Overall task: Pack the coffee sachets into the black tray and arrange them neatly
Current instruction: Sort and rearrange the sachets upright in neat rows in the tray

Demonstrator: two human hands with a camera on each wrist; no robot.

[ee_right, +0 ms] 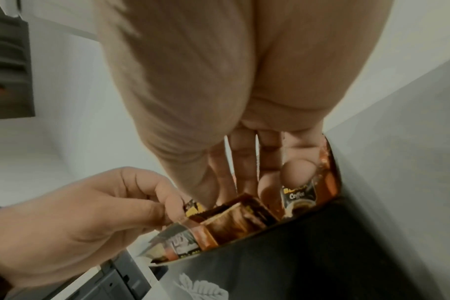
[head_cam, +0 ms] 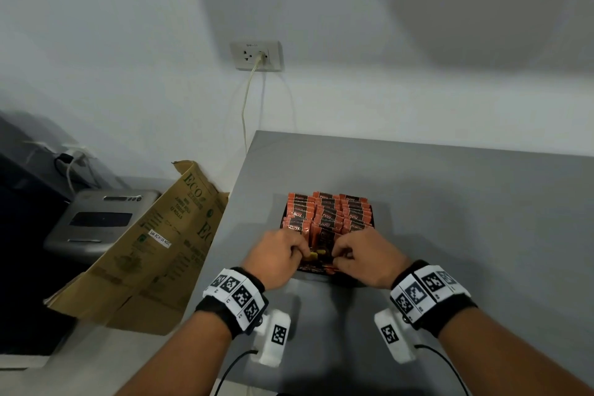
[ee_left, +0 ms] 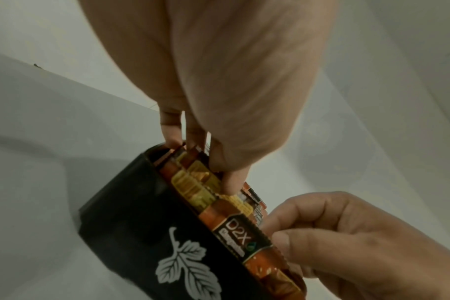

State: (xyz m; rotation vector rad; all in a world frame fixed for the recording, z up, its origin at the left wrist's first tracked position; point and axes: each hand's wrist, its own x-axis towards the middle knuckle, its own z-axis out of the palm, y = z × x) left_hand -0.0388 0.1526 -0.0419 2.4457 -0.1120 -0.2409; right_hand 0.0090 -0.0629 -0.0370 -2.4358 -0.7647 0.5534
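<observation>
A black tray [head_cam: 283, 218] with a white leaf logo [ee_left: 185, 263] stands on the grey table, filled with rows of upright orange-and-black coffee sachets [head_cam: 328, 215]. Both hands are at the tray's near end. My left hand [head_cam: 300, 252] pinches the tops of the nearest sachets [ee_left: 193, 182] between thumb and curled fingers. Facing it, my right hand [head_cam: 337, 254] has its fingers down behind the same front row [ee_right: 234, 221], with the thumb in front gripping it. In the right wrist view the tray wall [ee_right: 321, 253] hides the sachets' lower halves.
The grey table [head_cam: 450, 219] ends at a left edge just beside the tray. A folded brown cardboard box [head_cam: 154, 251] leans there, with a grey machine [head_cam: 99, 222] behind it. A wall socket [head_cam: 257, 55] with a hanging cable is above.
</observation>
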